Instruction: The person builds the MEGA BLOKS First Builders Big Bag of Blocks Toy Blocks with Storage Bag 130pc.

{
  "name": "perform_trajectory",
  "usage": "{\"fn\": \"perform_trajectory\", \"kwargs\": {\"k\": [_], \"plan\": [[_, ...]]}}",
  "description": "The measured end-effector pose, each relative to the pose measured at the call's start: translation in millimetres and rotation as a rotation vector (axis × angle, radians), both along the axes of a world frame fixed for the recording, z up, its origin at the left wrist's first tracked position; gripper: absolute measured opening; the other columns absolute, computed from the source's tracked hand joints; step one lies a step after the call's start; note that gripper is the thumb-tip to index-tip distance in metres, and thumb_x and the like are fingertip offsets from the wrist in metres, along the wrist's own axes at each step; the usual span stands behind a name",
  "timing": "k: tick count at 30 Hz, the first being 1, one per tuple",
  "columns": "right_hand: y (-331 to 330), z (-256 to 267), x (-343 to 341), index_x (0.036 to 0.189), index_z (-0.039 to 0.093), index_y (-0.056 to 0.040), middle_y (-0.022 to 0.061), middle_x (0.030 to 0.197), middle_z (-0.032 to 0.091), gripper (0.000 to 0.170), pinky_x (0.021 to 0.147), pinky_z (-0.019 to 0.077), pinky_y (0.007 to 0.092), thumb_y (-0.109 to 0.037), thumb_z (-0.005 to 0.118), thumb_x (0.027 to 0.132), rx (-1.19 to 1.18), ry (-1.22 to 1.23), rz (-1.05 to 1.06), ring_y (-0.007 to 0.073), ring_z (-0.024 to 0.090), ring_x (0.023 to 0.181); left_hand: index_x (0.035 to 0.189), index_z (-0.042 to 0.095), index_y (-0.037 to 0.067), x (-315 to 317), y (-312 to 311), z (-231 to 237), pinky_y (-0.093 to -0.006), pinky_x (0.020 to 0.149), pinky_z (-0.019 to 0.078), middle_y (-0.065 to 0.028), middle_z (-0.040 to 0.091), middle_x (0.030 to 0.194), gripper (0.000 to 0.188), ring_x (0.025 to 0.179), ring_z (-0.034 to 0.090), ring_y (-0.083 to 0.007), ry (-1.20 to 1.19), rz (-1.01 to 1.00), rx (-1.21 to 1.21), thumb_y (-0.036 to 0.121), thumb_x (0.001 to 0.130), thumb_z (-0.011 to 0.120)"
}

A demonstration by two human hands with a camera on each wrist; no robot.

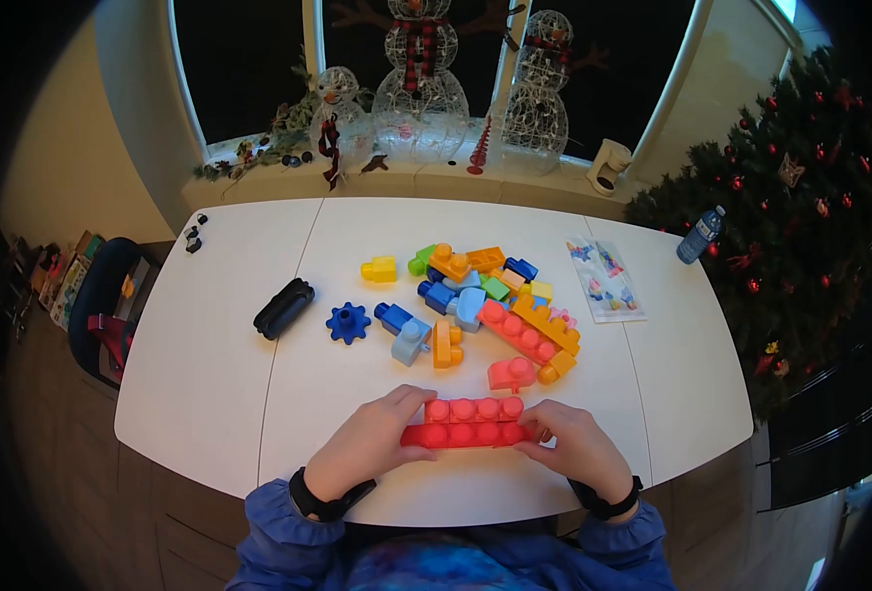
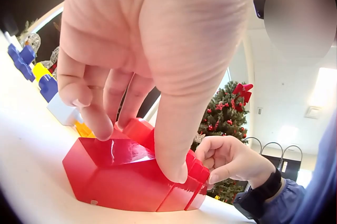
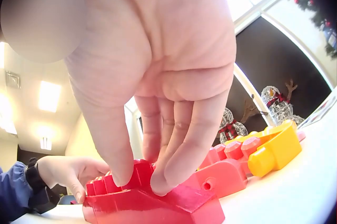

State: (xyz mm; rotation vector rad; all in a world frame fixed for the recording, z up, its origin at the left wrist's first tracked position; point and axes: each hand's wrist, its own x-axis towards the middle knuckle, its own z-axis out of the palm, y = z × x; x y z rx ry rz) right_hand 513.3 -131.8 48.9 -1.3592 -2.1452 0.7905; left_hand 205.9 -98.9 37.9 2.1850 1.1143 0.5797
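Two long red blocks with studs lie side by side at the table's front; the nearer red block [image 1: 464, 434] extends further left than the farther red block [image 1: 473, 410]. The left hand [image 1: 372, 440] grips their left end, thumb on the near side and fingers on the far side. At the right end, the right hand [image 1: 576, 443] pinches them between thumb and fingers. In the left wrist view, the thumb of the left hand [image 2: 158, 39] presses the glossy red block [image 2: 116, 174]. The right wrist view shows the right hand [image 3: 158, 66] over the red block [image 3: 142, 206].
Beyond the hands lie a pink-red block [image 1: 511, 374], a blue gear [image 1: 347, 322] and a pile of coloured blocks [image 1: 468, 307]. A black case [image 1: 283, 309] is at left, a picture sheet [image 1: 606, 281] and a bottle [image 1: 701, 234] at right.
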Motion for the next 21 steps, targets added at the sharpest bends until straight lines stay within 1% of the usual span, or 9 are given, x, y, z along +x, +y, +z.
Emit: {"fn": "perform_trajectory", "kwargs": {"k": [4, 6, 8, 12, 15, 18, 21], "plan": [[1, 14, 4, 0.103, 0.068, -0.0043, 0.0106, 0.095, 0.069, 0.025, 0.065, 0.0565, 0.0335, -0.014, 0.084, 0.087, 0.037, 0.009, -0.077, 0.0237, 0.070, 0.073, 0.130, 0.063, 0.004, 1, -6, 18, -0.0361, 0.078, 0.0578, -0.0156, 0.068, 0.125, 0.059, 0.085, 0.068, -0.0289, -0.067, 0.103, 0.047, 0.023, 0.081, 0.090], [5, 15, 12, 0.104, 0.069, -0.0037, 0.0105, 0.095, 0.070, 0.025, 0.064, 0.0561, 0.0319, -0.014, 0.084, 0.087, 0.069, 0.001, -0.128, 0.0231, 0.070, 0.071, 0.127, 0.064, 0.004, -2, -7, 18, -0.0337, 0.073, 0.0568, -0.0141, 0.070, 0.121, 0.054, 0.078, 0.066, -0.0247, -0.114, 0.155, 0.083, 0.022, 0.083, 0.089], [14, 20, 21, 0.105, 0.070, -0.0035, 0.0105, 0.096, 0.071, 0.026, 0.067, 0.0570, 0.0329, -0.016, 0.084, 0.088, 0.127, -0.047, -0.192, 0.0239, 0.070, 0.075, 0.124, 0.066, 0.003, -6, -7, 14, -0.0317, 0.069, 0.0556, -0.0126, 0.071, 0.115, 0.049, 0.074, 0.064, -0.0214, -0.164, 0.193, 0.155, 0.020, 0.083, 0.089], [50, 25, 41, 0.112, 0.069, -0.0032, 0.0121, 0.102, 0.072, 0.031, 0.076, 0.0582, 0.0364, -0.019, 0.083, 0.089, 0.334, -0.179, -0.323, 0.0265, 0.072, 0.087, 0.120, 0.068, 0.004, -9, -11, 15, -0.0308, 0.067, 0.0548, -0.0114, 0.072, 0.111, 0.043, 0.075, 0.066, -0.0207, -0.180, 0.206, 0.177, 0.017, 0.084, 0.088], [83, 13, 60, 0.119, 0.068, -0.0030, 0.0130, 0.109, 0.073, 0.040, 0.082, 0.0583, 0.0387, -0.023, 0.083, 0.088, 0.214, -0.236, -0.376, 0.0283, 0.071, 0.095, 0.119, 0.069, 0.004, -9, -12, 15, -0.0307, 0.067, 0.0545, -0.0111, 0.072, 0.110, 0.041, 0.076, 0.067, -0.0206, -0.180, 0.205, 0.180, 0.017, 0.084, 0.087], [115, -22, 89, 0.125, 0.067, -0.0043, 0.0123, 0.120, 0.072, 0.047, 0.078, 0.0590, 0.0320, -0.020, 0.086, 0.086, 0.032, -0.138, -0.310, 0.0234, 0.071, 0.094, 0.119, 0.069, 0.004, -10, -12, 16, -0.0304, 0.067, 0.0542, -0.0108, 0.072, 0.111, 0.040, 0.077, 0.068, -0.0204, -0.177, 0.203, 0.179, 0.017, 0.085, 0.087], [116, -16, 85, 0.122, 0.069, -0.0037, 0.0098, 0.117, 0.073, 0.048, 0.080, 0.0594, 0.0297, -0.021, 0.090, 0.082, -0.178, -0.041, -0.379, 0.0196, 0.072, 0.093, 0.119, 0.070, 0.005, -11, -12, 15, -0.0301, 0.066, 0.0539, -0.0104, 0.073, 0.111, 0.040, 0.078, 0.068, -0.0201, -0.191, 0.196, 0.179, 0.017, 0.085, 0.087]]}}
